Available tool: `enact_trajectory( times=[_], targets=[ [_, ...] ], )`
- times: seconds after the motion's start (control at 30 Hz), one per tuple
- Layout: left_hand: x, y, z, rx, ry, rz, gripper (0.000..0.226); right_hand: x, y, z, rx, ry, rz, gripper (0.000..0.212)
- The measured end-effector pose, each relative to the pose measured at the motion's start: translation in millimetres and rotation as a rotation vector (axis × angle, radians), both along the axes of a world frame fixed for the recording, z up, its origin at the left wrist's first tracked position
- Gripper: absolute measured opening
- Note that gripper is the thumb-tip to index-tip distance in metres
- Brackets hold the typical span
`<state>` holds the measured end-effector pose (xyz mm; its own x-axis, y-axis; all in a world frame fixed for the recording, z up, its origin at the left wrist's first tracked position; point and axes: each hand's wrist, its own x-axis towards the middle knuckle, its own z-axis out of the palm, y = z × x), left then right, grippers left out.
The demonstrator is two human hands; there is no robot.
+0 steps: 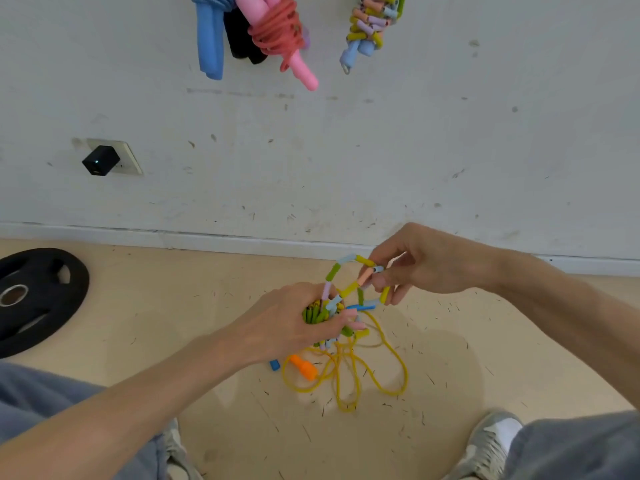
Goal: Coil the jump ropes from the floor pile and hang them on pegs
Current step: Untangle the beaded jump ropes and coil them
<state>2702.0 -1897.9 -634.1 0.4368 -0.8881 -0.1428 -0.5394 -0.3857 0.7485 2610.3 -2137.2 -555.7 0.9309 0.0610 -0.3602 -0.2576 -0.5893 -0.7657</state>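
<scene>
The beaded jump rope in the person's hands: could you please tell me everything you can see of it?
The beaded jump rope is strung with short, plastic-looking tube beads in yellow, green, pale blue, pink and lilac. The left hand grips its gathered loops and green handle ends; the right hand pinches one raised loop.

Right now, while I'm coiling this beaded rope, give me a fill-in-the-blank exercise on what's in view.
1. The left hand grips the ___ handles of the pastel beaded jump rope, while the right hand pinches a loop of it.
2. The thin yellow jump rope with the orange handle lies on the ___.
3. The round black weight plate lies to the ___ of both hands.
4. The coiled red cord with pink handles hangs on the white ___.
Missing words: green; floor; left; wall.
</scene>
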Motion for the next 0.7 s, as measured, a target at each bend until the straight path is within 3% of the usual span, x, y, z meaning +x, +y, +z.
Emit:
enact_trajectory(
  times=[0.13,0.3,0.57,0.7],
  targets=[
    [2,0,5,-0.008,0.014,0.014,0.050,2,6,-5,0.166,-0.036,0.000,0.017],
    [2,1,7,-0.063,0.018,0.033,0.040,0,9,-5,0.112,-0.023,0.022,0.009],
    [16,-2,8,-0.081,0.140,0.095,0.045,-6,-2,-4,0.174,0.108,-0.077,0.033],
    [25,-2,2,-0.009,0.128,0.070,0.051,-5,-8,3,0.213,0.100,-0.068,0.023]
  ],
)
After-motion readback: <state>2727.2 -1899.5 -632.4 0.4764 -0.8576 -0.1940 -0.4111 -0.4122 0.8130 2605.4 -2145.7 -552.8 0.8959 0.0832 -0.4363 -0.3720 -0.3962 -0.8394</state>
